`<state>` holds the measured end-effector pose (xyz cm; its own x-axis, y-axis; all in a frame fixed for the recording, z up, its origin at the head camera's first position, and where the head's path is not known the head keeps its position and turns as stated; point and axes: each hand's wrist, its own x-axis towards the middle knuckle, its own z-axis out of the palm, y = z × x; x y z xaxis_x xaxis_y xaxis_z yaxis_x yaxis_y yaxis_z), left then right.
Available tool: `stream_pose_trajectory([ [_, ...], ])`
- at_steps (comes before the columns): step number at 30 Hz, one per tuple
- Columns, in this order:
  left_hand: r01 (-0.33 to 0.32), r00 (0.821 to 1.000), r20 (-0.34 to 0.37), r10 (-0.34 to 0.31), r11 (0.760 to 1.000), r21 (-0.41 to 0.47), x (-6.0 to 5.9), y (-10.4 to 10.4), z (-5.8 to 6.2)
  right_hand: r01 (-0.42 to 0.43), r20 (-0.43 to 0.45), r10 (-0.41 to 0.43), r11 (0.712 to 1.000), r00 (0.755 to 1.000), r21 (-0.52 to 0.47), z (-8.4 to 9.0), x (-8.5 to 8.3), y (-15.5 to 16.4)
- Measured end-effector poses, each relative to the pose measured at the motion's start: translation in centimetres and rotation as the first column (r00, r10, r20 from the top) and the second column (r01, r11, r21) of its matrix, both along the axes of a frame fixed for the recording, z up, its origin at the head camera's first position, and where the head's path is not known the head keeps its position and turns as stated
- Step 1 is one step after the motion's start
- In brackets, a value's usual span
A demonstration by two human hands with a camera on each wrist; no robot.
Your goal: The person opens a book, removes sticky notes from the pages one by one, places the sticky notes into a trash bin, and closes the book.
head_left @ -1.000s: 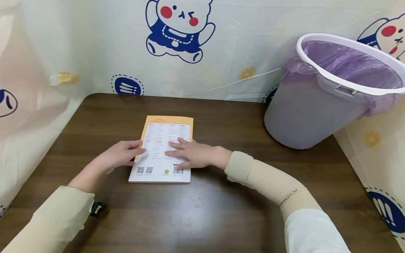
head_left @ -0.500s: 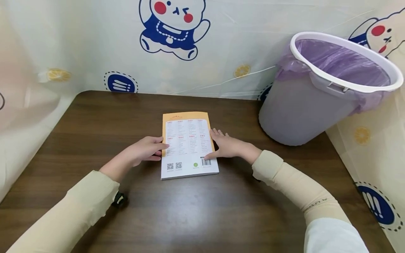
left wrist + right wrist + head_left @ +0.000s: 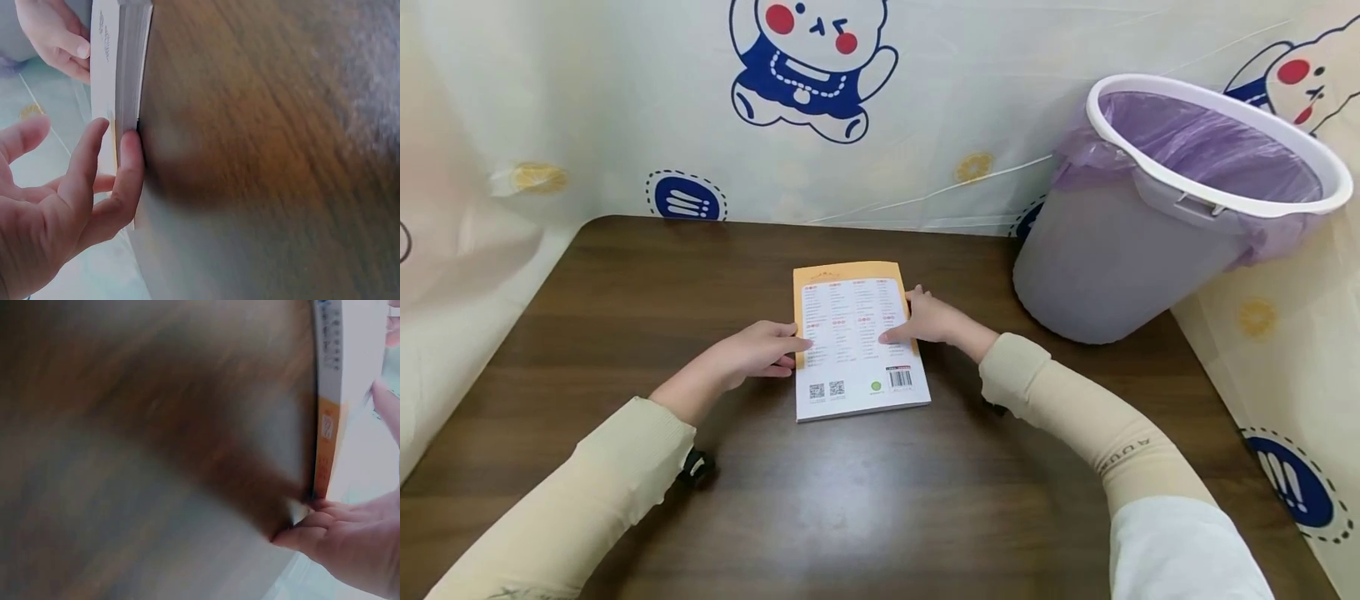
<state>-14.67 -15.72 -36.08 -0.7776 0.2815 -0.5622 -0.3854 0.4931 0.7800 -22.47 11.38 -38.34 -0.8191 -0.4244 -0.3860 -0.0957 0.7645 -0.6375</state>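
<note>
- The left hand (image 3: 56, 212) fills the lower left of the frame, fingers (image 3: 128, 169) straight, their tips touching the page edge of the book (image 3: 122, 69).
- The book lies flat on the brown table (image 3: 269, 150), upper left.
- The right hand (image 3: 56, 37) touches its far side, top left corner.

The dark brown wooden tabletop (image 3: 865, 500) lies bare along its near edge and left side. A grey plastic bin with a purple liner (image 3: 1150, 217) blocks the far right corner.
</note>
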Motion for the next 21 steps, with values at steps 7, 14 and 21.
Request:
stream_pose_trajectory([
  [7, 0.031, 0.999, -0.028, -0.031, 0.999, -0.023, 0.4, -1.6, 0.5, 0.159, 0.066, -0.147, 0.957, 0.987, -0.243, 0.9, 1.3, -1.3],
  [14, 0.036, 0.999, -0.038, -0.037, 0.999, -0.038, 1.0, -4.0, 0.5, 0.277, 0.312, -0.161, 0.886, 0.936, -0.373, 1.3, 1.3, -2.9],
  [21, 0.08, 0.996, -0.05, -0.079, 0.996, 0.025, 1.7, -4.8, 1.0, 0.258, 0.369, -0.119, 0.899, 0.922, -0.355, 0.9, 1.3, -2.4],
])
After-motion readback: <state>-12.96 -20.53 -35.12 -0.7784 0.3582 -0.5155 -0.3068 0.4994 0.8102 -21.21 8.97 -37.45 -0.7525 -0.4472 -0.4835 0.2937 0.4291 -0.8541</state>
